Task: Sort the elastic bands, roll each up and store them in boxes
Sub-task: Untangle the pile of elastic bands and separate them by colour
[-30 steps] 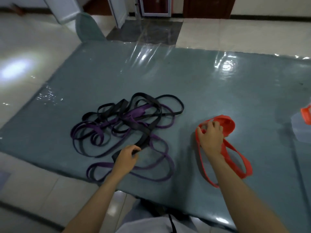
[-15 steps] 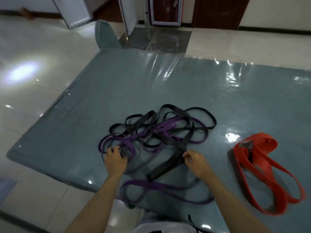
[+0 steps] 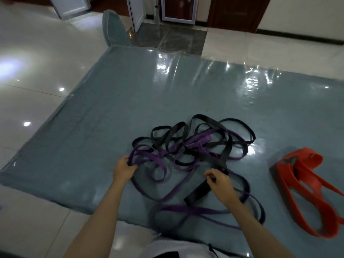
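Both hands are in the tangle near the table's (image 3: 74, 146) front edge: left hand (image 3: 123, 169) pinching a purple band (image 3: 149, 159) loop, right hand (image 3: 219, 183) pinching the black band (image 3: 223, 151), which runs diagonally away toward the far right.

So the surface (image 3: 167, 94) is a teal-grey slab under a shiny clear plastic sheet (image 3: 249, 81), glare streaks all over its far side, well beyond the fingers. Past the far-left corner there's a chair back (image 3: 114, 30) in the same teal. Glossy pale floor tiles (image 3: 37, 75) off to the left, dark marble strip (image 3: 173, 37) and dark wooden doors (image 3: 236, 12) at the back.
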A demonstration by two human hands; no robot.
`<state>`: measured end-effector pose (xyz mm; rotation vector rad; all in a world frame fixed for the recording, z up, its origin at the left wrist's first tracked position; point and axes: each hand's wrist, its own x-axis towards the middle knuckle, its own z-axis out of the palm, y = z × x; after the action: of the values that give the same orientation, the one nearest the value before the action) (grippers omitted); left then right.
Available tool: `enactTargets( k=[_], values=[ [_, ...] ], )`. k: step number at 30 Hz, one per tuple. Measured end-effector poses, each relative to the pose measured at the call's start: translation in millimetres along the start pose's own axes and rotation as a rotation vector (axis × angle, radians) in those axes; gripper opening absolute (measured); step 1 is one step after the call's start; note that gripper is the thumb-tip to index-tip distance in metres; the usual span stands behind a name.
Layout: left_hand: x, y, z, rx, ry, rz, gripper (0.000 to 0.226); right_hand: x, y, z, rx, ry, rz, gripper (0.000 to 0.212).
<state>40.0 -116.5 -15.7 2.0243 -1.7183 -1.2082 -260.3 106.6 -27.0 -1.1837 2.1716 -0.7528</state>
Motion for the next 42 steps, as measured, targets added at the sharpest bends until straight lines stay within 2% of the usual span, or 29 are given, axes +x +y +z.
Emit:
enactTargets(
  k=[5, 8, 10, 13, 14, 17, 20, 23, 25, 28, 30, 32, 34, 38, 42],
  values=[
    [-22, 24, -1, -0.166, -0.265, 0.049, 0.023, 0, -18, 8, 0.023, -0.008, -0.025, 0.017],
    [-36, 38, 9, -0.071, -0.518, 0.171, 0.028, 4, -32, 14, 0.036, -0.043, -0.081, 0.021],
    [-38, 42, 22, 0.036, -0.585, 0.257, 0.032, 9, -39, 20, 0.037, -0.069, -0.098, 0.022],
    [-34, 46, 40, 0.263, -0.437, 0.319, 0.059, 12, -43, 29, 0.032, -0.105, -0.101, 0.022],
    [-32, 48, 45, 0.248, -0.41, 0.285, 0.075, 12, -44, 32, 0.031, -0.109, -0.101, 0.022],
    [-27, 57, 57, 0.018, -0.461, 0.159, 0.117, 14, -41, 35, 0.027, -0.112, -0.075, 0.022],
    [-26, 63, 72, -0.043, -0.403, 0.103, 0.134, 19, -35, 33, 0.011, -0.112, -0.019, 0.023],
    [-32, 64, 89, 0.173, -0.295, 0.119, 0.142, 25, -31, 30, 0.027, -0.102, 0.028, 0.023],
    [-36, 59, 99, 0.231, -0.231, 0.158, 0.128, 30, -30, 30, 0.038, -0.101, 0.044, 0.022],
    [-33, 51, 98, 0.091, -0.231, 0.115, 0.069, 36, -31, 29, 0.073, -0.071, 0.064, 0.022],
    [-26, 48, 83, -0.017, -0.302, 0.079, 0.039, 40, -33, 27, 0.044, 0.011, 0.0, 0.024],
    [-15, 47, 60, -0.05, -0.306, 0.132, 0.022, 46, -34, 23, -0.057, 0.112, -0.102, 0.029],
    [-4, 51, 36, -0.024, -0.249, 0.214, 0.015, 55, -34, 19, -0.177, 0.131, -0.154, 0.04],
    [9, 71, -8, -0.072, -0.147, 0.293, 0.023, 72, -35, 12, -0.456, 0.026, -0.077, 0.056],
    [17, 89, -34, -0.1, -0.086, 0.312, 0.019, 90, -38, -2, -0.439, 0.111, -0.09, 0.046]
  ],
)
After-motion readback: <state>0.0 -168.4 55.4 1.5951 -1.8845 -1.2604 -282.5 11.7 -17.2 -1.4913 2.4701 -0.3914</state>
